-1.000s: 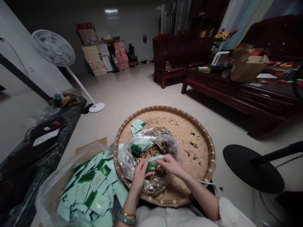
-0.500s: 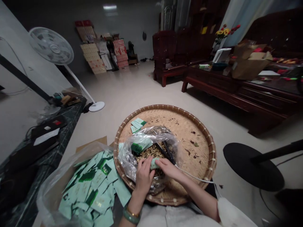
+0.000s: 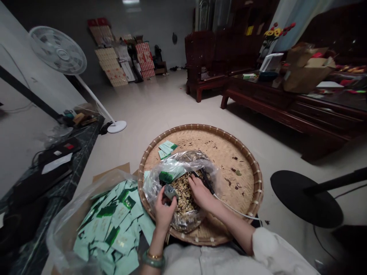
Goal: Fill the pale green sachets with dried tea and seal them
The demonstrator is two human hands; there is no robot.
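My left hand point(image 3: 165, 208) is closed round a small sachet point(image 3: 170, 192), whose dark end faces up and to the right. My right hand point(image 3: 201, 194) reaches into the clear plastic bag point(image 3: 153, 191), its fingers stretched over the loose dried tea mix point(image 3: 183, 193). The fingertips lie close to a black tool point(image 3: 207, 179) with a white cord; whether they touch it I cannot tell. Green sachets point(image 3: 169, 173) lie at the back left inside the bag. The bag sits on a round woven bamboo tray point(image 3: 243, 168).
Left of the tray, a plastic-lined box holds a heap of pale green sachets point(image 3: 106, 225). A few flat sachets point(image 3: 166, 149) lie on the tray. Around stand a white fan point(image 3: 61, 53), a black round stand base point(image 3: 305, 200) and a dark wooden table point(image 3: 286, 110).
My hands have moved apart. The right hand has let go of the sachet and gone up into the bag; the left hand has moved left with the sachet, now turned dark end up.
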